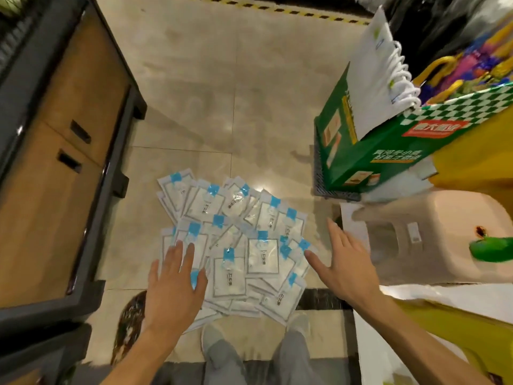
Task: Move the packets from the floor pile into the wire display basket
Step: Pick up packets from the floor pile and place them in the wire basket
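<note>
The packets [236, 240] lie in a loose, overlapping pile on the tiled floor [194, 93], in front of the person's shoes [213, 337]. Each packet is clear and white with a blue tab at the top and a line of dark print down the middle; the print is too small to read.

The left hand [173, 284] reaches over the left edge of the pile, palm down, fingers straight and slightly spread; it lies over the nearest packets, but actual contact cannot be told. It grasps nothing. The right hand [342, 268] hovers just beside the right edge of the pile, also released, fingers extended, thumb pointing toward the packets; it holds nothing.

At the left stands a dark-framed cabinet [55, 151] with wooden panels and 2 slot handles. At the upper right a green box [369, 151] sits in a grey wire basket [322, 179], with white paper bags [374, 73] standing in the box. Below it is a pale plastic stool [433, 234], near the right hand. A green object [491, 250] shows at the right edge, blurred. No packet is in the basket as far as can be seen.
</note>
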